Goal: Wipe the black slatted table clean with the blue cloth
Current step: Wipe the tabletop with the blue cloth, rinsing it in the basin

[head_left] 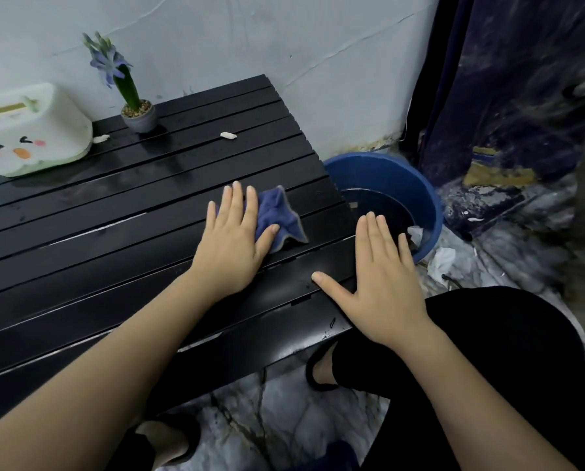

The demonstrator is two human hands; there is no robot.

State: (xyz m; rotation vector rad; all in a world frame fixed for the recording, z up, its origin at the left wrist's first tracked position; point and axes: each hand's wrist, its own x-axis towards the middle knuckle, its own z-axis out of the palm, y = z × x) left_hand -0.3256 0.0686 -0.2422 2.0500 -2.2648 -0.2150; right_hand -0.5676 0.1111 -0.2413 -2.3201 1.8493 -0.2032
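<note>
The black slatted table point(114, 205) fills the left and middle of the head view, its surface wet and glossy. A crumpled blue cloth point(279, 217) lies on the slats near the right edge. My left hand point(231, 239) presses flat on the cloth's left part, fingers spread, thumb on the fabric. My right hand point(382, 277) rests flat and empty on the table's right front corner, fingers apart. Two small white scraps point(228, 135) point(100, 139) lie on the far slats.
A small grey pot with a purple flower point(138, 113) stands at the table's far side. A white tissue box with a face point(29, 130) sits at far left. A blue basin of water point(393, 192) stands on the floor right of the table. My knees are below.
</note>
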